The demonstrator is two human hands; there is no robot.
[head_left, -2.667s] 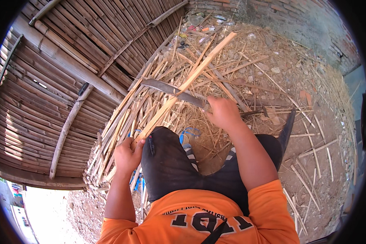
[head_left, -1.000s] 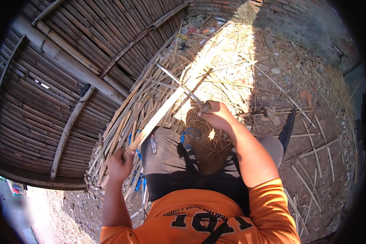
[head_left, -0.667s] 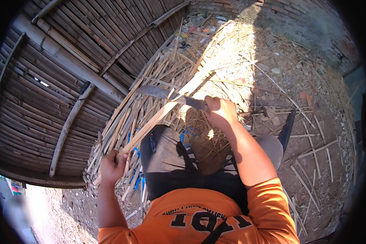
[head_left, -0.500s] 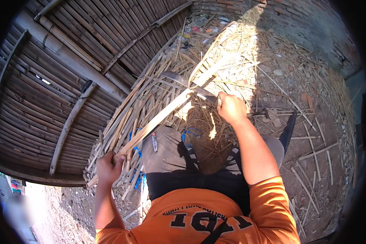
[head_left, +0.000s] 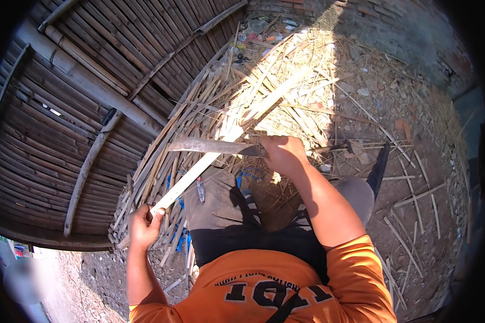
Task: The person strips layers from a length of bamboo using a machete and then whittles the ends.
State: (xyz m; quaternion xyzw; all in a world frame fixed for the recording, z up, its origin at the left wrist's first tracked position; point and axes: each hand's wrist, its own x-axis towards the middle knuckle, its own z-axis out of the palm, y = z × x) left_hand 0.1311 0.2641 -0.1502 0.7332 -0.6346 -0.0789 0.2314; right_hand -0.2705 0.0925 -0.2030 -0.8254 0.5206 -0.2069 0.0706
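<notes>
Two hands work at the centre of the head view. At lower left, the left hand (head_left: pixel 144 226) grips the near end of a pale bamboo strip (head_left: pixel 199 169) slanting toward the upper right. The right hand (head_left: pixel 282 154) clenches a knife (head_left: pixel 207 146), its blade lying across the strip, above a pile of bamboo slats (head_left: pixel 161 161).

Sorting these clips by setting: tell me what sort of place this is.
Probably an outdoor yard for splitting bamboo: bare dirt ground littered with split bamboo strips, a bamboo-slat wall alongside, and a long blade worked across a bamboo strip.
</notes>
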